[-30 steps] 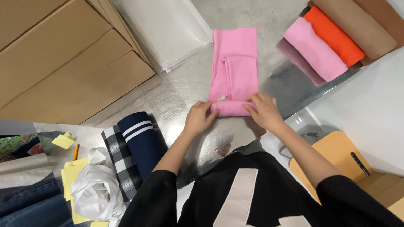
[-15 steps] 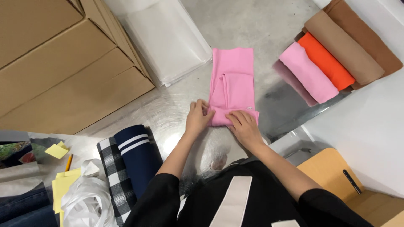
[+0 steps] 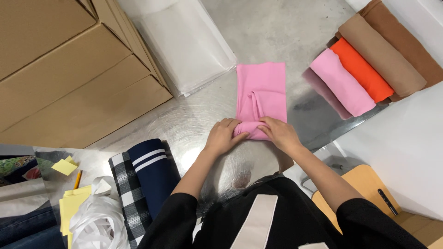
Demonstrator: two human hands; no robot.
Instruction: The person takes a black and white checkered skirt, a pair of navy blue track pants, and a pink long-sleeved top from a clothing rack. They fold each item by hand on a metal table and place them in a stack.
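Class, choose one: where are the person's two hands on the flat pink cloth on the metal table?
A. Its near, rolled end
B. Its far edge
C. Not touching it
A: the left hand and right hand both grip the flat pink cloth at its near, rolled end.

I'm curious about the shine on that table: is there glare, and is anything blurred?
Head view: the brushed metal table throws a bright swirl of glare beside the left hand; it mirrors the rolled cloths as dark smears. Both hands, right hand included, and the pink folded cloth look sharp.
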